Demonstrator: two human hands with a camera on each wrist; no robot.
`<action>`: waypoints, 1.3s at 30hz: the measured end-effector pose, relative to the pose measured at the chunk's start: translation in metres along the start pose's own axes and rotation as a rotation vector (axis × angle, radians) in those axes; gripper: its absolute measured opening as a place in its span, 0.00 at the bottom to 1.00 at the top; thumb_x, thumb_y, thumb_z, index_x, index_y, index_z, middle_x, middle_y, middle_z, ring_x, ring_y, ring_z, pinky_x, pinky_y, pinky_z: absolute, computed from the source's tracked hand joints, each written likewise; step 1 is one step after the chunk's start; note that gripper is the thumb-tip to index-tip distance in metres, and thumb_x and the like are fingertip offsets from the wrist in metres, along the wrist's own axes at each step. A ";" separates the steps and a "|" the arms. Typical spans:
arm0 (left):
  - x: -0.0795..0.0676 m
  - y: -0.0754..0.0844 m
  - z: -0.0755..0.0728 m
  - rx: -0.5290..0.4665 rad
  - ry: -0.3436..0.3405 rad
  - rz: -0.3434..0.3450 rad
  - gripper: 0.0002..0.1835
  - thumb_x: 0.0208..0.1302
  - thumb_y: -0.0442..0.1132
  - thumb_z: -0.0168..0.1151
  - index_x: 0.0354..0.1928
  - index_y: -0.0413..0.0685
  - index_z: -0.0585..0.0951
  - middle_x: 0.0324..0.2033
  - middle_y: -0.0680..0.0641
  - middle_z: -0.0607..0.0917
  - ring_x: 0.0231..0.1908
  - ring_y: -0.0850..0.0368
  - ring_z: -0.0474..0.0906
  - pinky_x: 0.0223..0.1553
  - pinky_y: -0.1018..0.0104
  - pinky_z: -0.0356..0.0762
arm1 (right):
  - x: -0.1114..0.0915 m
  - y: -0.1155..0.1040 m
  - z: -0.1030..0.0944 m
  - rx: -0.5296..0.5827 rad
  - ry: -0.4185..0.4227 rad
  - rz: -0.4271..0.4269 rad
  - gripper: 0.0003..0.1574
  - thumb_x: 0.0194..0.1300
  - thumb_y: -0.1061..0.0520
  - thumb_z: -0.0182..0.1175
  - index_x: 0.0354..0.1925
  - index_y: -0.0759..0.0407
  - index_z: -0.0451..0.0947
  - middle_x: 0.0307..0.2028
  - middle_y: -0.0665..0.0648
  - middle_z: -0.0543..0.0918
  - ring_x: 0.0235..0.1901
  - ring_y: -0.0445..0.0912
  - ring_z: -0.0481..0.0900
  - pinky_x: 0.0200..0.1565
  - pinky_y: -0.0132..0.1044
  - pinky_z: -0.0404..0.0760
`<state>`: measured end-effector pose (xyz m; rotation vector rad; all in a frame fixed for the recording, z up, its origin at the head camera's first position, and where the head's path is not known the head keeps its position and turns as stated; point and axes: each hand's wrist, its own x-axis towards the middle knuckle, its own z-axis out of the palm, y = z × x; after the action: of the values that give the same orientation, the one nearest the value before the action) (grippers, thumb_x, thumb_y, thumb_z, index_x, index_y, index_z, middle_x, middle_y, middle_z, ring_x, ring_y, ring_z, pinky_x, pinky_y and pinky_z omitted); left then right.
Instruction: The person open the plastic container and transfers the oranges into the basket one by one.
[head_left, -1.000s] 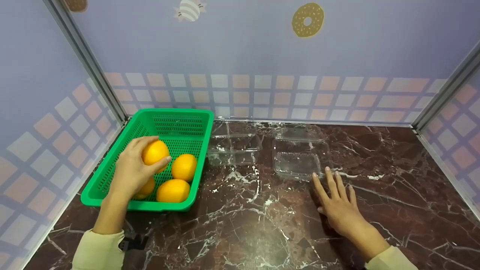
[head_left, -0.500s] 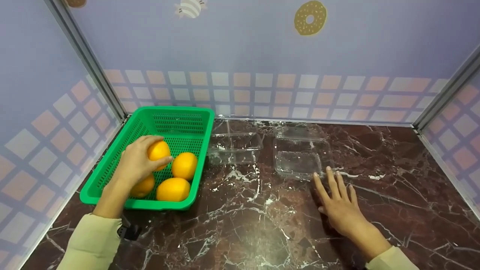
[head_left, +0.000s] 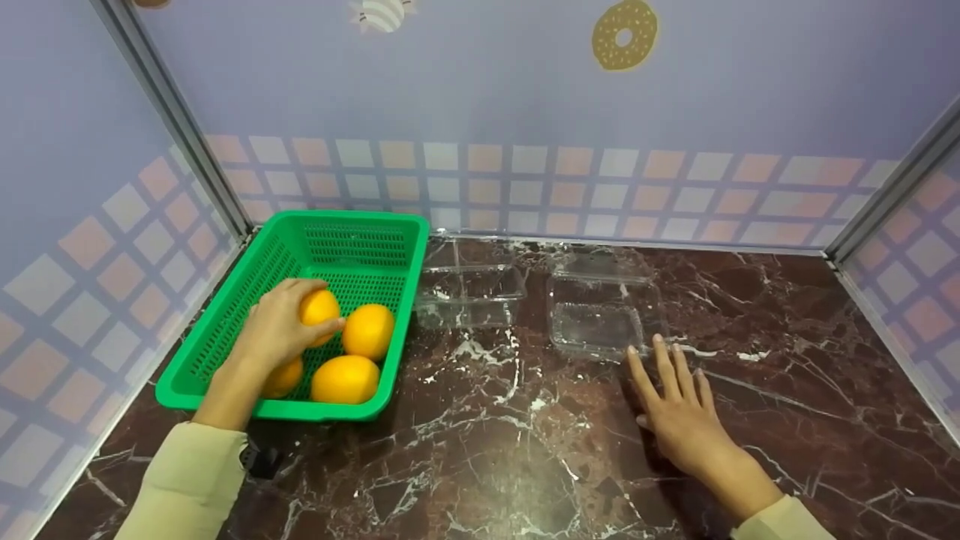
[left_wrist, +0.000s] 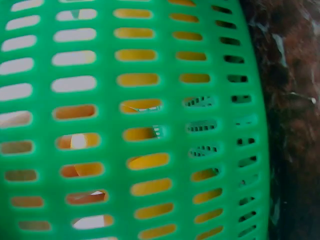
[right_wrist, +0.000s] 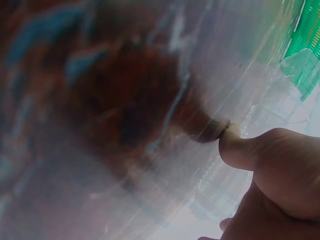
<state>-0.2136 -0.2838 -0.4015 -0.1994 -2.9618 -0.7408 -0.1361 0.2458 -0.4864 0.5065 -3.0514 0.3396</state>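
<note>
My left hand (head_left: 274,330) reaches into the green plastic basket (head_left: 352,216) at the left and grips an orange (head_left: 319,312) between thumb and fingers. Other oranges (head_left: 368,331) lie around it, one partly hidden by the hand. In the left wrist view the slotted basket wall (left_wrist: 106,100) fills most of the picture, with orange skin showing through the slots. My right hand (head_left: 681,420) lies with fingers spread and straight on the marble-patterned table, fingertips at the near right corner of a clear plastic clamshell box (head_left: 592,348). The right wrist view shows its thumb (right_wrist: 240,150) close up.
Another clear plastic box (head_left: 472,283) stands between the basket and the clamshell, close to the back wall (head_left: 480,90). Tiled-print panels (head_left: 60,300) border the dark table (head_left: 480,450) on the left, back and right.
My left hand and the orange in it have shifted slightly to the right inside the basket. The right hand stays where it was.
</note>
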 end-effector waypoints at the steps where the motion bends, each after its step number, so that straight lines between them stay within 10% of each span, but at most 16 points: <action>1: 0.000 -0.001 0.000 0.003 -0.003 -0.002 0.37 0.69 0.49 0.73 0.72 0.36 0.74 0.68 0.29 0.75 0.61 0.25 0.73 0.58 0.26 0.70 | 0.000 0.000 0.000 -0.001 0.002 -0.001 0.59 0.70 0.60 0.67 0.85 0.56 0.42 0.83 0.73 0.36 0.80 0.76 0.39 0.72 0.80 0.50; 18: -0.005 -0.014 0.007 0.023 -0.117 -0.037 0.36 0.72 0.48 0.70 0.72 0.30 0.72 0.67 0.23 0.74 0.56 0.26 0.76 0.49 0.33 0.78 | 0.001 -0.002 0.000 0.014 -0.022 -0.008 0.58 0.71 0.60 0.66 0.85 0.58 0.41 0.82 0.75 0.35 0.79 0.77 0.39 0.72 0.79 0.53; 29: -0.004 -0.011 0.008 0.063 -0.141 0.026 0.30 0.77 0.37 0.63 0.74 0.30 0.70 0.75 0.26 0.66 0.72 0.22 0.62 0.68 0.25 0.64 | 0.001 -0.002 -0.002 0.022 -0.019 0.001 0.57 0.72 0.60 0.65 0.85 0.59 0.42 0.82 0.75 0.35 0.79 0.77 0.38 0.73 0.78 0.52; 39: -0.006 -0.013 0.007 0.145 -0.126 -0.055 0.30 0.78 0.32 0.56 0.77 0.29 0.64 0.75 0.24 0.61 0.73 0.20 0.56 0.66 0.21 0.63 | 0.000 -0.002 -0.001 0.011 -0.010 -0.005 0.57 0.72 0.60 0.65 0.84 0.59 0.42 0.82 0.75 0.36 0.79 0.77 0.40 0.72 0.78 0.54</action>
<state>-0.2097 -0.2924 -0.4143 -0.1603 -3.1363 -0.5350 -0.1355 0.2444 -0.4849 0.5173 -3.0593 0.3551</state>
